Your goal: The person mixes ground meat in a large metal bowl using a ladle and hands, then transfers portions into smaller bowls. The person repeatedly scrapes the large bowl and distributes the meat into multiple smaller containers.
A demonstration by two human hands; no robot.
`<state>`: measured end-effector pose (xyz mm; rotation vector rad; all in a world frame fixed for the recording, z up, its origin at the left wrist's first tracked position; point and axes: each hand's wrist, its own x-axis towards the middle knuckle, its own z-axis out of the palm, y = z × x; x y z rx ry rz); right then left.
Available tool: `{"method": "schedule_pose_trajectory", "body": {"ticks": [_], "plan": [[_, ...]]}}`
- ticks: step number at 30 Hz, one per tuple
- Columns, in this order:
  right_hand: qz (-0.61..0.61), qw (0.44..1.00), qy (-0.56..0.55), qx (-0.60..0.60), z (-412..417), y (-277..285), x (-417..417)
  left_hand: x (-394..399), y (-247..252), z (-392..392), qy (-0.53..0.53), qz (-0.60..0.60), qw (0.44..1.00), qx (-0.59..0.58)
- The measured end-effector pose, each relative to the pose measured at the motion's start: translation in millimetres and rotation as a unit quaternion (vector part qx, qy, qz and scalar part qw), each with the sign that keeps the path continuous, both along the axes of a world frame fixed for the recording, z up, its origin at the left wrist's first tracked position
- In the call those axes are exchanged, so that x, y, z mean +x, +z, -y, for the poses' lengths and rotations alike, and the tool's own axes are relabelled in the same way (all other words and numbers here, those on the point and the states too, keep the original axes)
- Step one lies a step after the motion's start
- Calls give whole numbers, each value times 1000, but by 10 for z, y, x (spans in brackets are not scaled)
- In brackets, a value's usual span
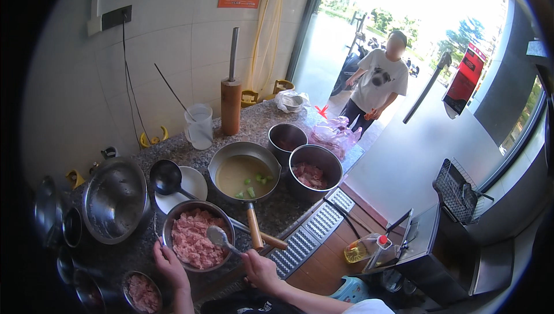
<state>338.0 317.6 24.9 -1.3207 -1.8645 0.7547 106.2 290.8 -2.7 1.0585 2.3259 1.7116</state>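
Note:
My right hand is closed around the handle of a metal spoon, whose bowl rests on pink minced meat. The meat lies in a round metal bowl before me. At the bowl's left rim is my left hand, fingers against its side; whether it grips the rim is hard to tell. Just beyond the bowl stands a pan of cloudy liquid with green vegetable pieces. A black ladle lies across a white plate. Nearer the left, a smaller bowl holds more minced meat.
A large metal basin stands left. Two deep pots, one with meat slices, stand at the right, near a pink plastic bag. Behind are a plastic jug and a wooden roller. A person stands in the doorway.

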Motion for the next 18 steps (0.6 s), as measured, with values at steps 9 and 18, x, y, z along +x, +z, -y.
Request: {"method": "schedule_pose_trajectory", "body": {"ticks": [9, 18], "plan": [[-28, 998, -10, -48, -60, -14, -92, -12, -94, 32, 22, 15, 999, 36], [-1, 998, 49, 48, 14, 222, -65, 105, 132, 52, 41, -32, 998, 46]]}}
